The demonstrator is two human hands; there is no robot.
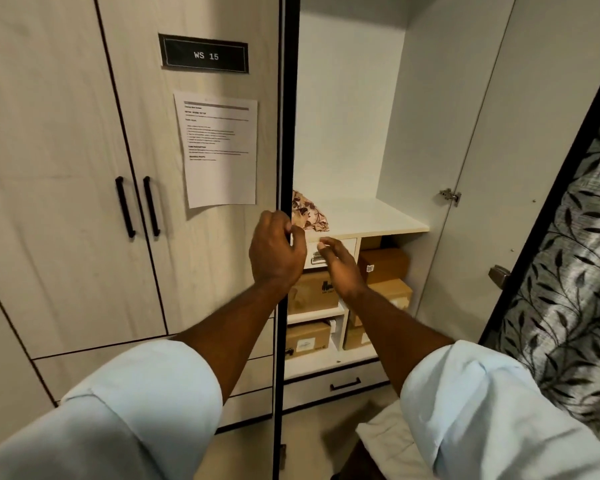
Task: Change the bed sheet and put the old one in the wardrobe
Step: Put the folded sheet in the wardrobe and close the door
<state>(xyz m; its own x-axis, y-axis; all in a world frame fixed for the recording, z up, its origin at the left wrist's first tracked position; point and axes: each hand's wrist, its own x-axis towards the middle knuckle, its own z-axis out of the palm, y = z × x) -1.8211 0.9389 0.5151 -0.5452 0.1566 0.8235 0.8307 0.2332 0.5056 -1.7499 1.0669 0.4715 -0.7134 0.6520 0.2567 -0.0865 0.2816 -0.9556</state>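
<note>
1. Wardrobe (66, 133): the right bay stands open, with a white shelf (371, 216) and boxes (383, 265) stacked below. A leaf-patterned curtain (568, 271) hangs at far right.
2. Sheet (309, 213): floral, bundled on the shelf's left end, partly hidden behind the door edge (288, 133).
3. Left hand (276, 251): fingers curled round the door edge.
4. Right hand (340, 265): fingers loosely apart, holding nothing, in front of the small drawer (347, 244).
</note>
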